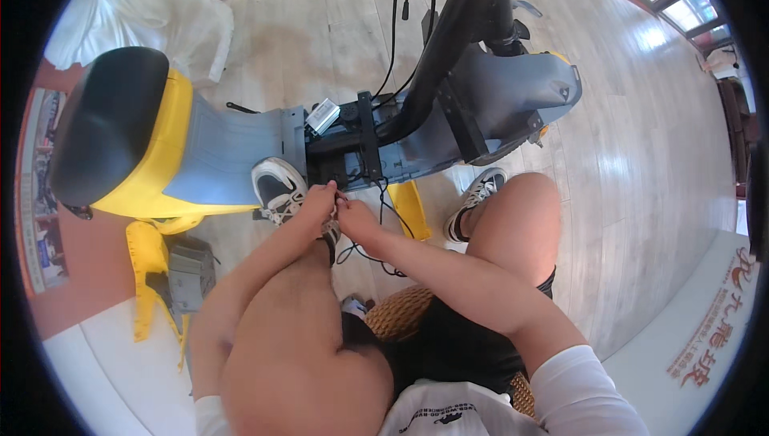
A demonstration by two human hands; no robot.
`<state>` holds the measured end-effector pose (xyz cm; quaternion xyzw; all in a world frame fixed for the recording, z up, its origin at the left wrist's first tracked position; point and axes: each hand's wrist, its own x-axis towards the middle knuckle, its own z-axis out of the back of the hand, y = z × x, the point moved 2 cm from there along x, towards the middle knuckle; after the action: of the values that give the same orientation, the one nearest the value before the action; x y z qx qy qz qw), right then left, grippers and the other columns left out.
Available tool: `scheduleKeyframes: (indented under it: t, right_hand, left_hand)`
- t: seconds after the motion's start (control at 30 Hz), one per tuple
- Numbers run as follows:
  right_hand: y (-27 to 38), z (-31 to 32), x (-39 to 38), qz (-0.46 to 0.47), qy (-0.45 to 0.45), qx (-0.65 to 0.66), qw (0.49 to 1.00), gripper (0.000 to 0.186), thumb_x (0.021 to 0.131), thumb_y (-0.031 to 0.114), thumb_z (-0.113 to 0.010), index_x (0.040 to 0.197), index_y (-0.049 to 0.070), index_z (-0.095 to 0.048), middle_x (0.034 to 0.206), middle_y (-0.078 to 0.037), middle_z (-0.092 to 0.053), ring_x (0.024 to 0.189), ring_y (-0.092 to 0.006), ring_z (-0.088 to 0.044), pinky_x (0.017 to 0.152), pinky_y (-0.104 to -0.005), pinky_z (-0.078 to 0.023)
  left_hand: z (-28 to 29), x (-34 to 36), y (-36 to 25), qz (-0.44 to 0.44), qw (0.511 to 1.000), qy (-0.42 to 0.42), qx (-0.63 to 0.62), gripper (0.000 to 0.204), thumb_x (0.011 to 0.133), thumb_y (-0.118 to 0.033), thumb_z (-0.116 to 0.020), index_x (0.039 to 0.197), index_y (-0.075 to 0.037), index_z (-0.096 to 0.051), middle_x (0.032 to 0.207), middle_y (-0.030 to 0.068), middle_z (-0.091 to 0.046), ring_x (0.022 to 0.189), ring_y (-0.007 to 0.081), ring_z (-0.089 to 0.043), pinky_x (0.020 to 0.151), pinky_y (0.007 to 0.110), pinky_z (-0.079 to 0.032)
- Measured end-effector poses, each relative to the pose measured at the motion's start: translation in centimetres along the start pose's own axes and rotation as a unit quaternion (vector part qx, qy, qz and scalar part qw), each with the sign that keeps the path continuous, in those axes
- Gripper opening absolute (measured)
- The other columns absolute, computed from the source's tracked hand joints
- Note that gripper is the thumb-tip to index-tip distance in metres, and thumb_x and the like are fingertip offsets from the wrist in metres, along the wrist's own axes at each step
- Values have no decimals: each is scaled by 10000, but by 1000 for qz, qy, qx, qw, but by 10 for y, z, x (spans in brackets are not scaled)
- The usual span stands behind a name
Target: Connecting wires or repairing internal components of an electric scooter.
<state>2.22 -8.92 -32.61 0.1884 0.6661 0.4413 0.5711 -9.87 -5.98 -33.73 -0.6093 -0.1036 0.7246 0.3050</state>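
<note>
My left hand [320, 199] and my right hand [358, 219] meet fingertip to fingertip beside the scooter's footboard. Both are closed in a pinch on a small dark piece that looks like part of a black cable [383, 210]; the fingers hide most of it. Loops of this cable hang below my right hand, and one length runs up to the open middle of the electric scooter [240, 143]. There a dark metal frame [368, 138], wiring and a small silver box [323, 116] lie exposed. My left shoe [279, 183] rests against the footboard's edge.
A yellow panel [409, 210] lies on the floor between my feet. At the left are a yellow bracket-like part [146, 276] and a grey box [191, 276]. A white-covered object [144, 11] stands behind the black seat [112, 127]. I sit on a woven stool [396, 313].
</note>
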Motion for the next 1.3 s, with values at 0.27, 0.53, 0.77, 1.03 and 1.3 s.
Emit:
scheduleKeyframes:
  t: [0.27, 0.53, 0.77, 1.03, 1.3]
  right_hand:
    - [12, -32, -2, -138, -95, 127, 978, 432, 905, 330, -452, 1097, 3, -661, 1119, -262, -645, 1080, -433, -588, 887, -464, -462]
    - [15, -22, 5, -125, -93, 8, 988, 367, 874, 286, -505, 982, -1, -706, 976, -243, -691, 972, -408, -653, 811, -437, -494]
    - [34, -12, -3, -89, -100, -31, 990, 394, 877, 328, -516, 968, -10, -696, 1043, -266, -671, 1040, -435, -619, 863, -459, -496]
    - [37, -3, -3, -68, -81, -107, 989, 407, 921, 338, -468, 1050, 15, -679, 1101, -238, -662, 1085, -428, -598, 896, -479, -488]
    - [42, -7, -7, 3, -67, -158, 985, 401, 938, 333, -427, 1067, 50, -681, 1097, -221, -667, 1071, -416, -610, 914, -486, -492]
  left_hand:
    - [3, 13, -3, 54, 985, -143, -84, 271, 821, -145, -436, 761, 16, -646, 724, 179, -643, 636, 311, -609, 598, 446, -467]
    - [8, 32, 5, 31, 991, -130, -30, 291, 772, -155, -431, 746, 36, -649, 692, 206, -646, 664, 336, -636, 616, 453, -478]
    - [12, 33, -2, 56, 980, -121, -148, 197, 771, -106, -469, 711, 31, -598, 629, 162, -588, 566, 289, -581, 544, 439, -438]
    - [8, 32, -11, 87, 960, -66, -259, 109, 821, -86, -486, 758, -14, -540, 571, 97, -480, 447, 253, -440, 462, 422, -355]
    - [16, 46, -12, 194, 876, -23, -440, 141, 911, -60, -394, 826, -75, -505, 600, 8, -355, 496, 158, -368, 436, 257, -312]
